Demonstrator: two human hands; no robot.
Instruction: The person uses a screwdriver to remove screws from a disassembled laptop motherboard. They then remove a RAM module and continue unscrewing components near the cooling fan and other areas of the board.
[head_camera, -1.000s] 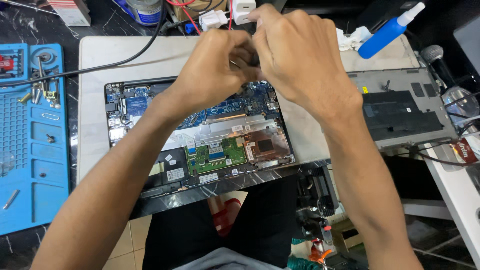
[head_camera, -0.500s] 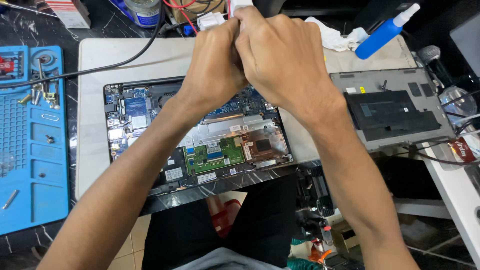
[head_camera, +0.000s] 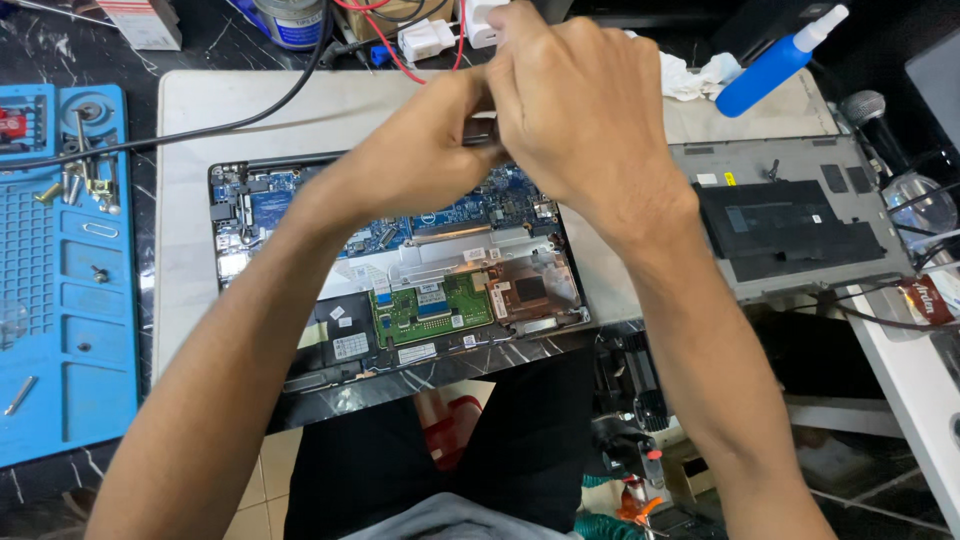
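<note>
Grey mat (head_camera: 300, 110) on dark marble bench; both hands, left hand (head_camera: 420, 160) and right hand (head_camera: 585, 110), pinch a small dark part (head_camera: 480, 132) (at twelve o'clock over the opened laptop (head_camera: 400, 290)), lower than before.

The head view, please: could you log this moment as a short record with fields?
Left hand: raised over the opened laptop, fingers pinched against the right hand.
Right hand: closed over the left fingertips; what they grip is hidden.
Laptop: base exposed, circuit boards showing.
Right of it: detached bottom cover, inner side up.
Left: blue repair mat with screws.
Back: blue spray bottle.
</note>
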